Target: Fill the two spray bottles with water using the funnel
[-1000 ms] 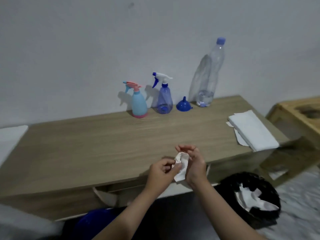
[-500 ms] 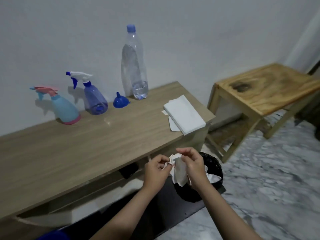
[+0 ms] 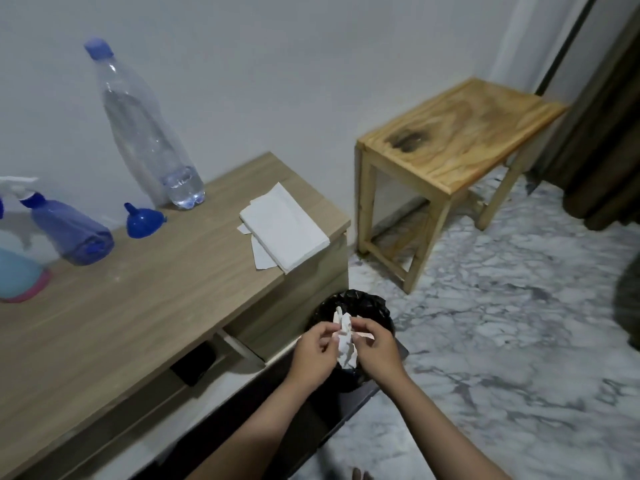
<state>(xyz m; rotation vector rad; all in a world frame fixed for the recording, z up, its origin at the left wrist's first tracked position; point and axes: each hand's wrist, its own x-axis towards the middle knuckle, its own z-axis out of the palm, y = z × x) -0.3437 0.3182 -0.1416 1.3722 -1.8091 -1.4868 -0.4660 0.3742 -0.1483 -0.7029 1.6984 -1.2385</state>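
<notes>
Moved since the frame before: my hands and the crumpled tissue (image 3: 346,342) have shifted off the table edge to above the bin; the table things sit further left in view.

Head view, itemised:
- My left hand (image 3: 313,355): fingers pinched on the tissue's left side
- My right hand (image 3: 375,351): fingers pinched on its right side; one tissue held between both
- Bin (image 3: 363,306), one, black liner, on the floor beside the table end; contents hidden behind my hands
- Water bottle (image 3: 145,133), one, clear, blue cap on, a little water at the bottom
- Spray bottles, two: purple spray bottle (image 3: 71,230), white trigger head on, fill level unreadable; light-blue spray bottle (image 3: 17,271), pink base, cut off at the frame edge
- Funnel (image 3: 142,221), one, blue, mouth down on the table (image 3: 138,306), between the purple spray bottle and the water bottle
- Folded tissues (image 3: 282,230), one white stack, at the table's right end
- Wooden stool (image 3: 450,143), one, top bare
</notes>
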